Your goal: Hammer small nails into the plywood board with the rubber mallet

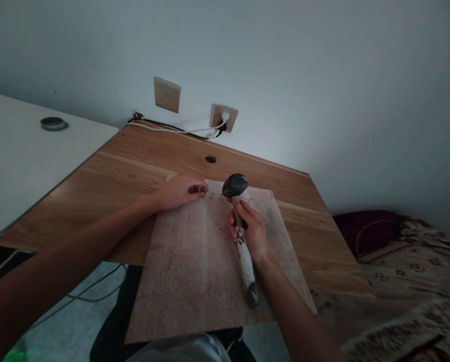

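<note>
My right hand [249, 226] is wrapped around a club hammer [244, 251], close below its dark head [235, 185]. The handle, wooden near the head and pale and stained lower down, slants toward me. On the far left part of a wooden board [175, 286], my left hand [181, 192] is closed, its fingertips pinching what looks like a small nail, mostly hidden. Small nails [260, 202] show in a row along the board's far edge, partly behind the hammer and right hand. A loose nail [217, 224] lies flat between my hands.
The board rests on a brown wooden table [153, 151] with a round cable hole [210, 159]. Cables [168, 129] run along the wall to a socket [223, 117]. A white table [32, 161] adjoins at left. Patterned bedding [401, 271] is at right.
</note>
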A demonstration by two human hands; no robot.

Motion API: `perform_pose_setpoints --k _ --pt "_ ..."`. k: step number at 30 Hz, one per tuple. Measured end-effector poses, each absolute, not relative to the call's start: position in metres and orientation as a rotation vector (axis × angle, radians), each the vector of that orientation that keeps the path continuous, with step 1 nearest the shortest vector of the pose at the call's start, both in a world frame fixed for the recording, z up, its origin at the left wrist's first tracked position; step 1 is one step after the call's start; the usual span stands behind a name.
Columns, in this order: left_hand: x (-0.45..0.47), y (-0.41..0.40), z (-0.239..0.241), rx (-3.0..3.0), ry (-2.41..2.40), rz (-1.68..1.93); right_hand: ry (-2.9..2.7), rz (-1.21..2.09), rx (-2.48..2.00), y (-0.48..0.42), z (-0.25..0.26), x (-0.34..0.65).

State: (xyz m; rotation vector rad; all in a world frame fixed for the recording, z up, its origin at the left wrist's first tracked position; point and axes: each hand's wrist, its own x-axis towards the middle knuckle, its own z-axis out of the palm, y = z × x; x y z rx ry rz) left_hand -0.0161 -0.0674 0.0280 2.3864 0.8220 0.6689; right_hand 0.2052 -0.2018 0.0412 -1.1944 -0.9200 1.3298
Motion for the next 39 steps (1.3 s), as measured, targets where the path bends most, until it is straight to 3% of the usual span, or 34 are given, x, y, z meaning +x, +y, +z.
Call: perform_pose_setpoints --k 17,39 --pt "-0.011 -0.065 0.024 2.245 0.818 0.722 -0.960 1.509 -1.210 -0.192 0.056 0.181" --pt "-0.010 -0.066 0.022 2.341 0.868 0.731 -1.028 1.456 -1.227 -0.192 0.057 0.184"
